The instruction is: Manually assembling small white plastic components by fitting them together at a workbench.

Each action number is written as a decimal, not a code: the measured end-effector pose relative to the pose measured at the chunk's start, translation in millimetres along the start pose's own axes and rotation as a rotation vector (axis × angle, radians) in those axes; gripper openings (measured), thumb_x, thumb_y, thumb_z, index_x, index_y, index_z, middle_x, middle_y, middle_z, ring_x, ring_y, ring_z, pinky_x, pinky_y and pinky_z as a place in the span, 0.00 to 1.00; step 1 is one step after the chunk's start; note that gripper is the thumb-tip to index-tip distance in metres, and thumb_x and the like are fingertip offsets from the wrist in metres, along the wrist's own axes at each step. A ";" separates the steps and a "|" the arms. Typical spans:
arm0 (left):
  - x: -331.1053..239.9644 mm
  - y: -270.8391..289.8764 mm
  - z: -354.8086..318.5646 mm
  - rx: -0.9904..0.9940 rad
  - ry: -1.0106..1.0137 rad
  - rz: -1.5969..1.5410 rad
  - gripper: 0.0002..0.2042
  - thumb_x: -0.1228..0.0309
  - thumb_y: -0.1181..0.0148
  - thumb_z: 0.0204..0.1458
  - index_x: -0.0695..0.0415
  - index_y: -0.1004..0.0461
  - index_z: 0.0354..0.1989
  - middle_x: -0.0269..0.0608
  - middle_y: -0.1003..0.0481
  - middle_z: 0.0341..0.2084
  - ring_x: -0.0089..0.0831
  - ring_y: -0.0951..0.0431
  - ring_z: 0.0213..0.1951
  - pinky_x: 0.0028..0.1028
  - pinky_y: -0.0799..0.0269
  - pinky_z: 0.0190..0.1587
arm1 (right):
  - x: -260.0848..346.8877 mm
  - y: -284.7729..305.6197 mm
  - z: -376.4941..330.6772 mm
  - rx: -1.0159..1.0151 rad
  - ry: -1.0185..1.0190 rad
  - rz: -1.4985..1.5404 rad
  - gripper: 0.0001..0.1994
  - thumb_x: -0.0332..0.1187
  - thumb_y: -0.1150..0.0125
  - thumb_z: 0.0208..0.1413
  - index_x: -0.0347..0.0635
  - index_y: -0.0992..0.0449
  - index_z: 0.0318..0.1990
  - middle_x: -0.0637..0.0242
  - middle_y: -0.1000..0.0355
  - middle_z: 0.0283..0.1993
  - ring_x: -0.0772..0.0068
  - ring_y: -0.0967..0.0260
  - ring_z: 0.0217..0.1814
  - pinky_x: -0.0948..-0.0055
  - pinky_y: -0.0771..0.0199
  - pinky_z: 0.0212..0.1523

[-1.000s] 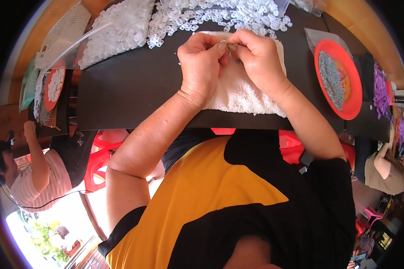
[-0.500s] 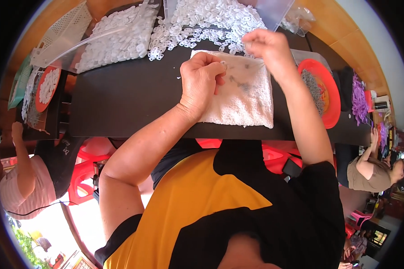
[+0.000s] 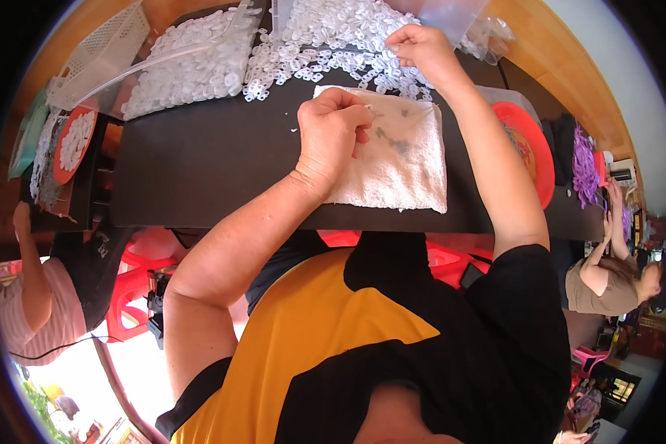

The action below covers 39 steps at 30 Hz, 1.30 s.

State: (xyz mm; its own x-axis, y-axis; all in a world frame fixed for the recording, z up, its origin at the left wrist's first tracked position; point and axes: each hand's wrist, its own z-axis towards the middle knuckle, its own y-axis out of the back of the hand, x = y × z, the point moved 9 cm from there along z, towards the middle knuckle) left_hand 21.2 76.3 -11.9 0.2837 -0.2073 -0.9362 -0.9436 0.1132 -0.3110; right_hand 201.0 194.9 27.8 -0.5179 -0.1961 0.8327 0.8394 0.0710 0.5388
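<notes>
My left hand [image 3: 331,133] is closed in a pinch above a white cloth [image 3: 403,174] on the dark table. A tiny pale bit shows at its thumb tip, too small to name. My right hand [image 3: 427,55] is at the right side of a spread of small white plastic pieces [image 3: 322,59], each with holes in it. Its thumb and fingertips come together over the pieces; what lies between them, if anything, is hidden. Grey smudges mark the cloth.
A clear plastic bin [image 3: 181,70] full of white pieces stands at the back left. To the right sits a red plate [image 3: 544,159], partly behind my right forearm. People sit at both sides, one near another red plate [image 3: 63,174] of white pieces. Purple strips [image 3: 584,166] lie far right.
My right hand has moved up and slightly left, from above the cloth's far edge to the white pieces. My left hand stays closed in the same place.
</notes>
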 end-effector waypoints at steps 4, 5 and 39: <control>-3.8 2.7 1.7 -0.020 -0.014 -0.040 0.02 0.79 0.43 0.44 0.64 0.28 0.25 0.39 0.28 0.18 0.23 0.30 0.17 0.23 0.39 0.15 | 23.0 2.7 -35.0 0.050 -0.071 0.210 0.10 0.26 0.46 0.56 0.35 0.22 0.43 0.69 0.26 0.33 0.82 0.29 0.34 0.83 0.32 0.35; -4.7 2.3 1.6 -0.011 0.007 -0.079 0.03 0.79 0.42 0.45 0.65 0.28 0.27 0.39 0.28 0.19 0.24 0.30 0.18 0.22 0.38 0.17 | 26.0 2.2 -41.6 0.055 -0.073 0.235 0.10 0.25 0.47 0.57 0.33 0.23 0.44 0.67 0.26 0.34 0.80 0.28 0.35 0.82 0.32 0.36; -15.4 6.6 8.8 0.033 -0.068 -0.246 0.04 0.78 0.40 0.50 0.65 0.27 0.31 0.42 0.25 0.24 0.26 0.27 0.21 0.23 0.35 0.20 | 68.0 -36.7 -89.3 0.044 0.090 0.363 0.10 0.28 0.43 0.54 0.37 0.21 0.42 0.71 0.24 0.37 0.81 0.31 0.39 0.78 0.30 0.41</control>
State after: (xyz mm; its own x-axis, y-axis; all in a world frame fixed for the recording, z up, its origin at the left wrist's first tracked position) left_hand 12.1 88.8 -0.9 0.5157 -0.1671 -0.8403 -0.8391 0.0997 -0.5347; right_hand 149.6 91.6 53.2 -0.1696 -0.2353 0.9570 0.9568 0.1934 0.2171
